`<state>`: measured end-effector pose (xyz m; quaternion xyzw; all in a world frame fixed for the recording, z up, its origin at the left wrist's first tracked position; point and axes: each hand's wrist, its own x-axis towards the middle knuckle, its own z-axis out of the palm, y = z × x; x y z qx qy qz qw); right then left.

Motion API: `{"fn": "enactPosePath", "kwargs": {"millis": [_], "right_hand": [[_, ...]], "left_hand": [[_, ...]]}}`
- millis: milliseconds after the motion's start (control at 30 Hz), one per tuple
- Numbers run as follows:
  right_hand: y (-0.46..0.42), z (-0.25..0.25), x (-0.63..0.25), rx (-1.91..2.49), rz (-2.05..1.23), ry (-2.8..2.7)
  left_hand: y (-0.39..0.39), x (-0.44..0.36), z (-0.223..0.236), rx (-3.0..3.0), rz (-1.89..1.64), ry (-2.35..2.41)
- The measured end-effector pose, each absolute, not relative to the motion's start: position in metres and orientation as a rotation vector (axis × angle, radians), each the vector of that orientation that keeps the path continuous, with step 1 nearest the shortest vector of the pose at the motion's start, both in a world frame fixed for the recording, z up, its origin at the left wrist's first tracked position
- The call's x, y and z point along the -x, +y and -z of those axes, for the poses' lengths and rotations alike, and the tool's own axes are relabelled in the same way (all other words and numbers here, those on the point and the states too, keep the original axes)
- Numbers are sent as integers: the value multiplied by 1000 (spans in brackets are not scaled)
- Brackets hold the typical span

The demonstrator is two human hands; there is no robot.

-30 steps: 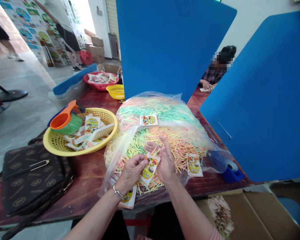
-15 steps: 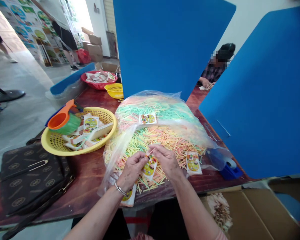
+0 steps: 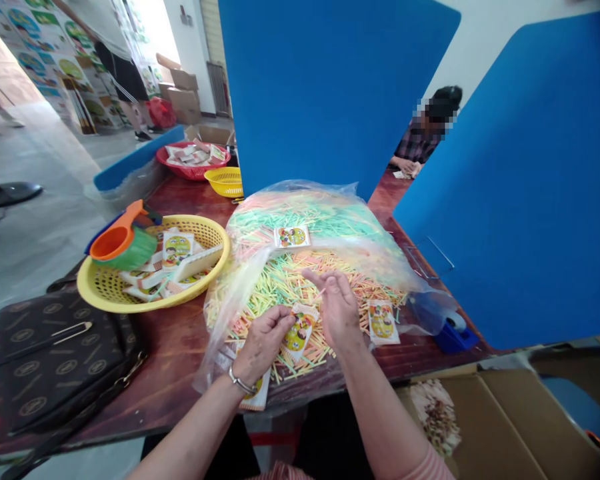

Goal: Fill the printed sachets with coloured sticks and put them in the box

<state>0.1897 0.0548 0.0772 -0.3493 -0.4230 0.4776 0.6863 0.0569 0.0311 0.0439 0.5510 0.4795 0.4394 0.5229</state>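
My left hand pinches the left side of a small printed packet with a yellow-green cartoon design. Just right of the packet is my right hand, its index finger stretched out over the loose sticks. A tiny pale pink bit shows by the right thumb; whether the hand grips it is unclear. Under both hands, thin pastel sticks fill a large clear plastic bag that lies open. Similar packets lie on the bag's upper part, at its right and partly under my left wrist.
At left stands a yellow basket of packets, with orange and green scoops on its edge. A dark handbag lies before it. Blue partitions rise behind. At right sits a blue tape dispenser. Beyond, a person works.
My right hand has moved away from the packet's top edge, up and to the right, and its index finger has straightened. The left hand keeps hold of the packet. The view has shifted slightly.
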Motion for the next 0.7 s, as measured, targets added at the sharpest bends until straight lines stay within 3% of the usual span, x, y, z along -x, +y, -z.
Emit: {"fn": "enactPosePath", "kwargs": {"millis": [300,533,700], "right_hand": [[45,-69,-193,938,-1096,-1420],[27,-46,-202,1126,-969,-1143],[18,-29,-274,1409,-716,-1042]], "left_hand": [[35,-57,-49,-1328,-1073,1153],[41,-86,-56,-1266,-1170,1004],[14,-89,-55,-1487,-1078,1132]]}}
